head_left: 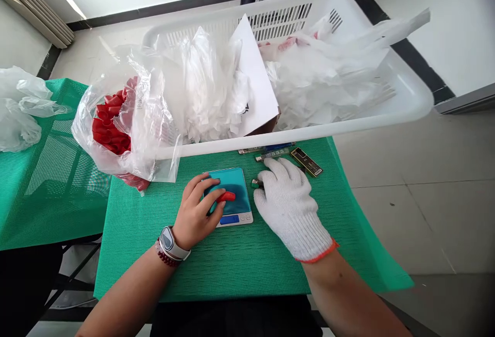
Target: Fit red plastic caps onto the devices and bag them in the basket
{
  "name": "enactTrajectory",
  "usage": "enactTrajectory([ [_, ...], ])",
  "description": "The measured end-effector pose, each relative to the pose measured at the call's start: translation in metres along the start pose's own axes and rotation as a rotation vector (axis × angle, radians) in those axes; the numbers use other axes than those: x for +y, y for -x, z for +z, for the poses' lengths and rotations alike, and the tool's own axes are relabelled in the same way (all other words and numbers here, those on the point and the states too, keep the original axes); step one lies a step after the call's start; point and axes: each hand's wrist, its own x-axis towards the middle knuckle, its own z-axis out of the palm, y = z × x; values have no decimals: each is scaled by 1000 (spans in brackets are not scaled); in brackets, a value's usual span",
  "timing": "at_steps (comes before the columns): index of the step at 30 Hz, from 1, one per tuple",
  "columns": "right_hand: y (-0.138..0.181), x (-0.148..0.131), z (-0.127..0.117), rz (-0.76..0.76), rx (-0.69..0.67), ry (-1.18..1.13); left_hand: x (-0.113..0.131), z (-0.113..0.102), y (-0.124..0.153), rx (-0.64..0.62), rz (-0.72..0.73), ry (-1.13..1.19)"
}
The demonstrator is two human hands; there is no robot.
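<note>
My left hand (196,208), bare and with a watch at the wrist, pinches a small red tube-like piece (227,196) between thumb and fingers. That piece is over the teal plate of a small digital scale (235,212), whose blue display shows at the front. In a white knit glove, my right hand (288,197) is right of the scale, its fingers curled around a small green-ended thing (256,183). The palm hides most of it. Beyond the right fingertips lie several slim clear-bodied items (274,154) and a black, gold-edged flat packet (307,162).
A white plastic basket (305,131) of clear bags with a white card (255,79) spans the far side. At left, an open clear bag (157,146) holds red tube-like pieces (110,125). Green mesh covers the table (216,270). More clear bags (19,110) lie far left.
</note>
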Motion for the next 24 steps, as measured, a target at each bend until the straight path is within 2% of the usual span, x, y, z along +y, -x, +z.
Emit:
enactTrajectory([
  [5, -1, 0, -1, 39, -6, -10, 0, 1, 1, -20, 52, 91],
  [13, -1, -4, 2, 41, -35, -8, 1, -2, 0, 17, 44, 139],
  [24, -3, -4, -2, 32, 22, -110, -3, -7, 2, 29, 0, 159],
])
